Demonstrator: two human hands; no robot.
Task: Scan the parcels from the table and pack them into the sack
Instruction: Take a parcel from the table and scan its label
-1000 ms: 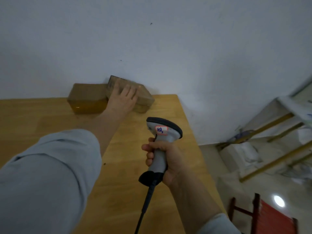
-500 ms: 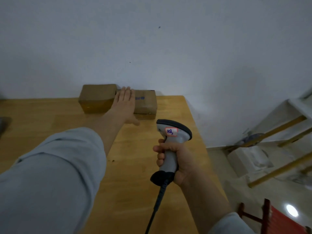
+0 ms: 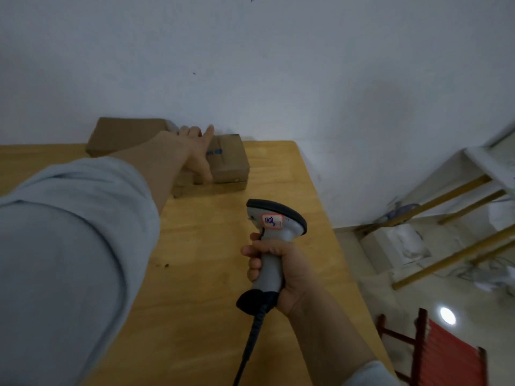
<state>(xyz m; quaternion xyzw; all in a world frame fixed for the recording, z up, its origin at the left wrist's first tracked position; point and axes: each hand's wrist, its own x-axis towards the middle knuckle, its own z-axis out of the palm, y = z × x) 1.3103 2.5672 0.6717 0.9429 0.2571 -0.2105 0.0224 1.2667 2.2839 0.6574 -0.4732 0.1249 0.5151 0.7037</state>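
Observation:
Two brown cardboard parcels lie at the far edge of the wooden table (image 3: 211, 246), against the wall. My left hand (image 3: 198, 151) reaches onto the right parcel (image 3: 231, 160), which carries a blue print. Its fingers curl over the far edge and the thumb presses the near face. The left parcel (image 3: 122, 135) lies beside it, partly hidden by my forearm. My right hand (image 3: 281, 271) grips the handle of a grey barcode scanner (image 3: 274, 218), held upright above the table with its head pointing toward the parcels. The scanner's cable hangs down. No sack is in view.
The table's right edge runs diagonally down the frame. Beyond it on the floor stand a red chair (image 3: 446, 355), a leaning white and wood frame (image 3: 462, 243) and white bags (image 3: 398, 246). A white wall closes the far side.
My left hand lay flat on the right parcel; now its fingers hook over the far edge and the thumb presses the front. The parcel sits nearer. The scanner hand has barely moved.

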